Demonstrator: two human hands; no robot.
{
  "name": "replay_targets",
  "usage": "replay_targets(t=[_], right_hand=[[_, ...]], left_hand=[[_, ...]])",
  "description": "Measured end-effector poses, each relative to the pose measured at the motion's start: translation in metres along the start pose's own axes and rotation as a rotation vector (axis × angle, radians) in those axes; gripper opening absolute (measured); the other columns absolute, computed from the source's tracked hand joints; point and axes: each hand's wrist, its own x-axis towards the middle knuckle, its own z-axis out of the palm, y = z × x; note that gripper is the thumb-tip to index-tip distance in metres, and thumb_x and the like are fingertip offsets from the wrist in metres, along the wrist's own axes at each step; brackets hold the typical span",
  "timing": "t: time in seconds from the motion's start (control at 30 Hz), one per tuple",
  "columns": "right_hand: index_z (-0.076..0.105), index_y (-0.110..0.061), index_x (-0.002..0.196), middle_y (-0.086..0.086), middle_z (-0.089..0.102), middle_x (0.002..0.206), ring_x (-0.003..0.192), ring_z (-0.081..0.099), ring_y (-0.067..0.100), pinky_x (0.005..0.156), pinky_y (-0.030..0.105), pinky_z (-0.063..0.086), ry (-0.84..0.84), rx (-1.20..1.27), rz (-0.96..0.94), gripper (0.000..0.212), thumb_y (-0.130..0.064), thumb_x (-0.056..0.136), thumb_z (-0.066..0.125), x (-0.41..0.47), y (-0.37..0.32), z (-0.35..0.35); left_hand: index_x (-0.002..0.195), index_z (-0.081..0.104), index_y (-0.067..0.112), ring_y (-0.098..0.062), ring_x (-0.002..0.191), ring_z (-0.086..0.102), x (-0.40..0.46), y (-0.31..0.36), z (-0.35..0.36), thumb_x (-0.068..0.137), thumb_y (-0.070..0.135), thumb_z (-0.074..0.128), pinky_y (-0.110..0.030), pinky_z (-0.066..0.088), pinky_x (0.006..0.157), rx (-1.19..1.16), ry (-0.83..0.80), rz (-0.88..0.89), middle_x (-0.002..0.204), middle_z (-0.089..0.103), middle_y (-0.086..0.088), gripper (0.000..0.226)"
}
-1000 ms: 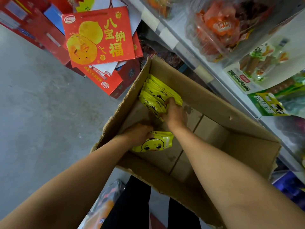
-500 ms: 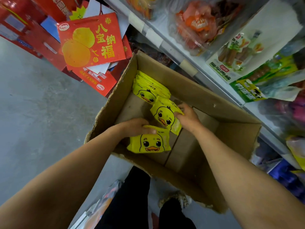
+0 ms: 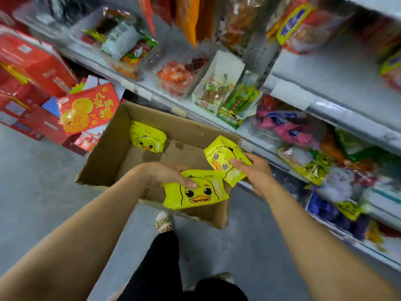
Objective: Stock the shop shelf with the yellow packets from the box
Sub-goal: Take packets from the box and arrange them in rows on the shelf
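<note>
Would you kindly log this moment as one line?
left hand: holds packet | right hand: holds second packet | box: stack remains

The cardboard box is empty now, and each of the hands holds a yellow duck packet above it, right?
Not quite: the cardboard box is not empty. The head view shows a stack of yellow packets standing in its far corner. The rest holds: the left hand grips one duck packet and the right hand grips another packet above the box.
</note>
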Motion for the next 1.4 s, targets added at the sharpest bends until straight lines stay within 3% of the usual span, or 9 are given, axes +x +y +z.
replay_targets(t=[0.13, 0.3, 0.43, 0.6, 0.7, 0.87, 0.97, 1.27, 1.4], right_hand=[[0.069, -0.010, 0.102, 0.010, 0.076, 0.098, 0.080, 0.072, 0.024, 0.072, 0.041, 0.059, 0.054, 0.124, -0.023, 0.025, -0.007, 0.080, 0.078, -0.069, -0.009, -0.099], [0.063, -0.013, 0.098, 0.010, 0.075, 0.091, 0.073, 0.072, 0.024, 0.069, 0.041, 0.059, 0.157, 0.255, -0.105, 0.025, 0.001, 0.081, 0.074, -0.154, -0.016, -0.220], [0.064, -0.012, 0.101, 0.007, 0.075, 0.088, 0.070, 0.071, 0.020, 0.058, 0.029, 0.056, 0.265, 0.434, -0.210, 0.022, 0.005, 0.088, 0.060, -0.217, -0.013, -0.305], [0.065, -0.008, 0.110, 0.011, 0.074, 0.091, 0.073, 0.068, 0.027, 0.058, 0.030, 0.054, 0.468, 0.709, -0.387, 0.027, -0.007, 0.083, 0.062, -0.277, -0.007, -0.397], [0.066, -0.009, 0.112, 0.012, 0.075, 0.097, 0.075, 0.070, 0.028, 0.056, 0.033, 0.056, 0.618, 0.778, -0.447, 0.042, -0.025, 0.076, 0.080, -0.302, -0.005, -0.440], [0.062, -0.011, 0.123, 0.008, 0.073, 0.114, 0.102, 0.069, 0.028, 0.089, 0.050, 0.056, 0.864, 0.821, -0.593, 0.064, -0.032, 0.068, 0.086, -0.332, -0.016, -0.524], [0.066, -0.012, 0.113, 0.009, 0.075, 0.108, 0.097, 0.071, 0.029, 0.089, 0.053, 0.056, 0.931, 0.787, -0.656, 0.031, -0.014, 0.083, 0.075, -0.349, -0.025, -0.590], [0.065, -0.015, 0.122, 0.002, 0.074, 0.111, 0.104, 0.071, 0.023, 0.094, 0.048, 0.055, 1.103, 0.609, -0.754, 0.038, -0.020, 0.086, 0.075, -0.384, -0.041, -0.776], [0.069, -0.016, 0.113, 0.003, 0.076, 0.107, 0.101, 0.072, 0.023, 0.092, 0.047, 0.056, 1.143, 0.548, -0.738, 0.028, -0.018, 0.085, 0.076, -0.394, -0.029, -0.843]], left_hand=[[0.132, 0.055, 0.018, -0.027, 0.108, 0.067, -0.005, 0.079, 0.069, 0.063, 0.033, 0.088, -0.042, 0.054, 0.092, 0.099, -0.069, 0.126, 0.120, 0.069, -0.007, 0.078], [0.127, 0.058, 0.011, -0.034, 0.110, 0.065, 0.001, 0.185, 0.167, 0.073, 0.020, 0.076, -0.051, 0.051, 0.096, 0.360, -0.094, 0.259, 0.121, 0.068, -0.013, 0.058], [0.112, 0.065, 0.014, -0.028, 0.097, 0.070, 0.009, 0.258, 0.244, 0.057, 0.038, 0.083, -0.040, 0.057, 0.084, 0.569, -0.119, 0.350, 0.109, 0.073, -0.010, 0.062], [0.113, 0.064, 0.011, -0.038, 0.101, 0.068, 0.026, 0.333, 0.326, 0.066, 0.033, 0.082, -0.051, 0.054, 0.086, 0.726, -0.219, 0.418, 0.109, 0.072, -0.013, 0.054], [0.111, 0.066, 0.010, -0.026, 0.095, 0.071, 0.039, 0.379, 0.369, 0.069, 0.030, 0.082, -0.036, 0.057, 0.082, 0.845, -0.235, 0.469, 0.108, 0.073, -0.011, 0.049], [0.111, 0.067, 0.012, -0.021, 0.093, 0.072, 0.068, 0.457, 0.440, 0.075, 0.025, 0.081, -0.034, 0.057, 0.079, 0.985, -0.280, 0.531, 0.105, 0.074, -0.006, 0.041], [0.115, 0.065, 0.014, -0.019, 0.097, 0.071, 0.091, 0.508, 0.490, 0.068, 0.039, 0.079, -0.042, 0.054, 0.091, 1.087, -0.243, 0.620, 0.107, 0.074, -0.001, 0.055], [0.099, 0.064, 0.027, -0.018, 0.102, 0.064, 0.176, 0.652, 0.622, 0.073, 0.039, 0.083, -0.036, 0.051, 0.088, 1.225, -0.174, 0.768, 0.105, 0.069, 0.004, 0.034], [0.119, 0.059, 0.025, -0.016, 0.117, 0.054, 0.208, 0.697, 0.677, 0.072, 0.044, 0.082, -0.038, 0.044, 0.102, 1.270, -0.120, 0.770, 0.124, 0.059, 0.006, 0.055]])
